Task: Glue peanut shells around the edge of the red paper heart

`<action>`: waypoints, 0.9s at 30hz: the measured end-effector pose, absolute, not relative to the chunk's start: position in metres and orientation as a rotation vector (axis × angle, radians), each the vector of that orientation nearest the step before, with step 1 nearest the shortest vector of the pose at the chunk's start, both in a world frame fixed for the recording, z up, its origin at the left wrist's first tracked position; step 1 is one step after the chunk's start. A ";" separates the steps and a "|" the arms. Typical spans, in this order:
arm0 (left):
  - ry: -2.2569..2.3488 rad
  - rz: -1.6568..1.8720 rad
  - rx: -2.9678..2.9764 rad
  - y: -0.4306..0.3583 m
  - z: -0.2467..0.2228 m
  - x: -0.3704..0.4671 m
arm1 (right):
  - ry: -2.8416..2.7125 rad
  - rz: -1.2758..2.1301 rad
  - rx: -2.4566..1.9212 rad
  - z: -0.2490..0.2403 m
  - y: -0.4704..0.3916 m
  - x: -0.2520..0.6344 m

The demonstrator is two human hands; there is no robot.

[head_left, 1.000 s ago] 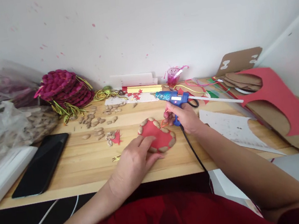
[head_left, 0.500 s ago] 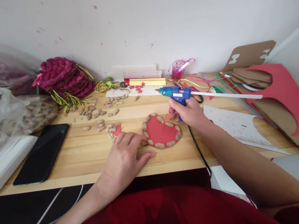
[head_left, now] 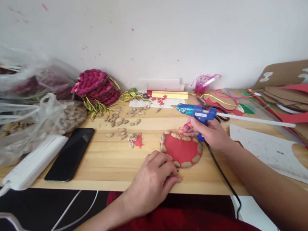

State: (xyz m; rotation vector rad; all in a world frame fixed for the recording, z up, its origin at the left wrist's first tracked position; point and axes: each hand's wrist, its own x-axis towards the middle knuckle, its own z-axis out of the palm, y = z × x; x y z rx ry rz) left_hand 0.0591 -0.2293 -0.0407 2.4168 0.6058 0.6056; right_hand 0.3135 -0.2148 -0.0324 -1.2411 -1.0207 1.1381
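A red heart-shaped piece lies on the wooden table, its edge lined with peanuts in their shells. At its lower left, my left hand is closed, with fingertips curled against the thumb; whatever they pinch is too small to name. My right hand grips a blue glue gun just above and right of the heart. The gun's nozzle points left, and a long white glue stick sticks out of its back. An orange loop of string shows by the right fingers.
Loose peanuts and a red scrap lie left of the heart. A black phone, a white power strip and plastic bags are at the left. Scissors, white paper and red sheets sit at right.
The view has shifted left, so the things appear further right and lower. My left hand has drawn its fingers together nearer the heart's lower left edge. My right hand still holds the glue gun.
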 end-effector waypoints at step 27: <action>0.504 0.605 2.451 -0.216 -0.037 0.056 | -0.894 1.129 -1.409 -0.018 -0.215 0.329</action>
